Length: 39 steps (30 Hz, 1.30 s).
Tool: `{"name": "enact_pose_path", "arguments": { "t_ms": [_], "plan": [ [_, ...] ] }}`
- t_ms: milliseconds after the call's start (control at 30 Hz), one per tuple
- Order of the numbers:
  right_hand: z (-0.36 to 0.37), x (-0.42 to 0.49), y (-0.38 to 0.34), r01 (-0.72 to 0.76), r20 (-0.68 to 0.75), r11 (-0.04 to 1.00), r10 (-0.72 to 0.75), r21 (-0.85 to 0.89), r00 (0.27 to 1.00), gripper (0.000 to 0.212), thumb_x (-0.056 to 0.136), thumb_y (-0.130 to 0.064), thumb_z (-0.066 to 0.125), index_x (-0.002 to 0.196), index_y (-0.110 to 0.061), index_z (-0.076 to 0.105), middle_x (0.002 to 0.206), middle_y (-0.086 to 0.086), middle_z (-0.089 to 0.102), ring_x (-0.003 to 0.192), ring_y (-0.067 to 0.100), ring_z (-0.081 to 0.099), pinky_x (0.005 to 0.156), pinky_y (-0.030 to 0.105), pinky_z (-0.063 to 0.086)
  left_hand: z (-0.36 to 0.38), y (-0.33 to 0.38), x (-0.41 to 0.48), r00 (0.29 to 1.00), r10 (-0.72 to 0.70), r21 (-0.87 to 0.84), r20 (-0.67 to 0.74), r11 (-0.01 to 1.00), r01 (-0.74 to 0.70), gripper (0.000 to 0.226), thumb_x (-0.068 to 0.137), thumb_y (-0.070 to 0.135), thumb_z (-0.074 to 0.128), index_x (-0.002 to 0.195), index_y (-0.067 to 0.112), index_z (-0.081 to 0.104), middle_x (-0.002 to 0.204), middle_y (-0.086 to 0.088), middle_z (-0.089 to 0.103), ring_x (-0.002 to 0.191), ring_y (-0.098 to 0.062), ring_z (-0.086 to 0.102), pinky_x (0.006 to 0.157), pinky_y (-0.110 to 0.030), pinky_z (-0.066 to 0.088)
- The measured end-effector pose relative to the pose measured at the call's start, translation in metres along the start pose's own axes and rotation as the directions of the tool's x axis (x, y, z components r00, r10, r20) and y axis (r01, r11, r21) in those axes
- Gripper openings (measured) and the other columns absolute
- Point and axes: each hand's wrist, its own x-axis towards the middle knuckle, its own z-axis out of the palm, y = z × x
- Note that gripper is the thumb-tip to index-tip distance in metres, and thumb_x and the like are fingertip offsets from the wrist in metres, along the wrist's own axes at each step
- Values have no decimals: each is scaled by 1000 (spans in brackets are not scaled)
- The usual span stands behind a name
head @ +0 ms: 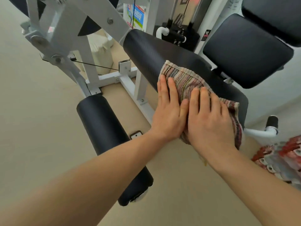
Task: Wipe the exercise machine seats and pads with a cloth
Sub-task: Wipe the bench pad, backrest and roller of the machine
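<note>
A striped, multicoloured cloth (187,79) is draped over the near end of a long black roller pad (149,53) of a white-framed exercise machine. My left hand (167,111) lies flat on the cloth's left edge, fingers together, partly on the pad. Beside it, touching, my right hand (210,119) presses flat on the cloth, which hangs down past the pad under my wrist. A second black roller pad (104,128) sits lower, to the left. The black seat cushion (244,51) is behind the upper pad, and another black pad (273,17) is at the top right.
The white steel frame (68,35) with bolts and a thin cable stands at the upper left. A weight stack (179,35) is at the back. A white handle with a black grip (270,126) sticks out on the right. Red patterned fabric (280,157) lies on the beige floor.
</note>
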Motion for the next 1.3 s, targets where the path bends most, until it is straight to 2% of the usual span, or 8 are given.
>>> {"name": "enact_pose_path", "arguments": {
  "t_ms": [167, 433, 667, 800, 933, 1000, 1100, 1300],
  "plan": [
    [16, 40, -23, 68, -64, 998, -68, -10, 996, 52, 111, -22, 12, 152, 10, 16, 151, 38, 30, 134, 54, 39, 110, 60, 37, 2, -19, 25, 992, -88, -167, -90, 983, 72, 76, 105, 50, 24, 155, 18, -24, 160, 8, -35, 151, -9, -21, 125, -33, 1],
    [23, 151, -87, 107, -85, 993, -111, -44, 990, 53, 109, -25, 19, 151, 8, 22, 152, 34, 34, 128, 50, 47, 101, 57, 43, -54, -90, 126, 983, -107, -59, -149, 993, 99, 68, 109, 37, 19, 156, 5, -17, 163, -11, -27, 151, -19, -21, 116, -19, -10],
    [24, 229, -130, 106, -79, 992, -100, 71, 992, 52, 110, -25, 18, 155, 1, 18, 158, 25, 29, 132, 43, 44, 102, 52, 39, -104, -138, 217, 966, -252, 143, -64, 955, 259, 68, 108, 42, 25, 159, 12, -9, 164, -15, -18, 153, -29, -15, 124, -49, 2],
    [22, 200, -119, 110, -53, 993, -107, 45, 993, 57, 107, -27, 29, 158, -7, 13, 163, 17, 20, 140, 43, 33, 109, 60, 34, -91, -119, 184, 948, -317, -1, -33, 948, 318, 70, 107, 46, 30, 160, 17, -7, 166, -12, -15, 154, -30, 5, 122, -42, 11],
    [16, 147, -92, 115, -40, 993, -114, 20, 993, 64, 105, -40, 35, 160, -18, 10, 167, 8, 9, 144, 47, 23, 110, 68, 29, -58, -74, 118, 992, -117, 17, 43, 993, 117, 70, 104, 35, 29, 157, 2, -4, 167, -15, -3, 154, -30, 9, 124, -50, 10],
    [13, 119, -75, 129, -17, 991, -129, 17, 991, 65, 105, -42, 33, 160, -21, 7, 168, 5, 3, 145, 50, 21, 109, 68, 29, -45, -52, 96, 969, -235, 45, 75, 972, 232, 75, 106, 40, 38, 158, 16, -10, 167, -12, -11, 153, -31, 12, 122, -45, 20],
    [13, 80, -45, 109, 1, 994, -109, 25, 994, 66, 103, -46, 35, 159, -22, 10, 168, 4, 5, 143, 51, 25, 105, 68, 34, -29, -15, 57, 903, -411, -192, 125, 883, 428, 77, 106, 51, 35, 158, 24, -15, 168, -2, 1, 147, -29, 30, 114, -37, 31],
    [-4, -7, 16, 154, 62, 987, -156, 36, 986, 77, 99, -38, 48, 160, -21, 3, 169, 7, 1, 146, 50, 22, 113, 65, 29, 0, 56, -20, 781, -546, -315, 303, 716, 623, 80, 103, 63, 25, 156, 25, -21, 165, -4, 20, 145, -28, 34, 118, -42, 27]
  ]
}}
